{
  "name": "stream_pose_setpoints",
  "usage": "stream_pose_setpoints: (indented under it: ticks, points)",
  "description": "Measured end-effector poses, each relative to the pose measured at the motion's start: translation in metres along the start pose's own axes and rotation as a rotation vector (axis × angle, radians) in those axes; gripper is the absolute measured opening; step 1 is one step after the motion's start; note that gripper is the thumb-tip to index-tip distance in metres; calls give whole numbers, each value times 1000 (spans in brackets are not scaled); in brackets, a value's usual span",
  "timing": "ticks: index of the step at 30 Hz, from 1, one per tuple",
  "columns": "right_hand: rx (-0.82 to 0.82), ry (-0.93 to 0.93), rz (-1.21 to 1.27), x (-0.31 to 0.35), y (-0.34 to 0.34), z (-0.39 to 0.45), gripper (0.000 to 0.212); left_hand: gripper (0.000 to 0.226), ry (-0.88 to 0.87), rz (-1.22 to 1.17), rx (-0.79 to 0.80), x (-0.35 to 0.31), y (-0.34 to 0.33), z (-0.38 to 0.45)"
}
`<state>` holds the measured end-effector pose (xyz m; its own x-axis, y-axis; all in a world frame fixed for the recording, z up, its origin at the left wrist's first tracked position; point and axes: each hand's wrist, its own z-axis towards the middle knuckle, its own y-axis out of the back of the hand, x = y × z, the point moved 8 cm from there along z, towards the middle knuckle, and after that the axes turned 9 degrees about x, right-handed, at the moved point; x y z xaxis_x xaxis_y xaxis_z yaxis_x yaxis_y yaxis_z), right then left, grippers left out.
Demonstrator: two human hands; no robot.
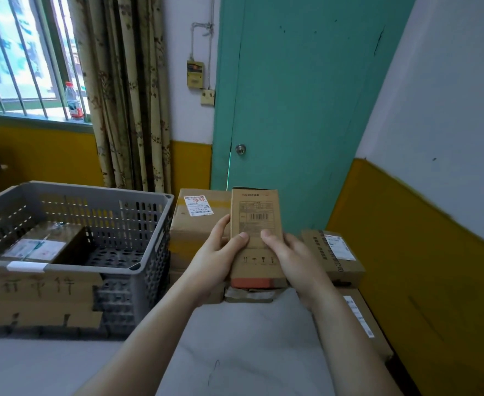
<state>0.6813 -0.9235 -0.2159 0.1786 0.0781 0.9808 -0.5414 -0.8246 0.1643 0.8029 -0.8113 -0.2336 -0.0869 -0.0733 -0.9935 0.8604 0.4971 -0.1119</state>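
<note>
A slim brown cardboard box (256, 221) with a barcode label and an orange bottom end is held upright in front of me. My left hand (218, 252) grips its left edge, thumb pressed on the front face. My right hand (292, 258) grips its right edge, thumb likewise on the front. Both sets of fingers are hidden behind the box.
A grey perforated plastic crate (138, 207) stands at left with a labelled parcel (40, 244) inside and cardboard taped to its front. Behind the held box sits a large carton (195, 224); flat boxes (335, 255) lie at right by the yellow wall. A teal door (292, 110) is ahead.
</note>
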Motion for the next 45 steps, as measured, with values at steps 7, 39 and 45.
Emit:
stream_pose_setpoints:
  ticks: [7, 39, 45]
  points:
    - [22, 82, -8, 3, -3, -7, 38, 67, 9, 3, 8, -4, 0, -6]
    - [-143, 46, 66, -11, -1, 19, 56, 49, 160, -5, 17, 8, 5, 9]
    - [-149, -23, -2, -12, 1, 25, 49, 63, 176, -30, 5, 10, 6, 12]
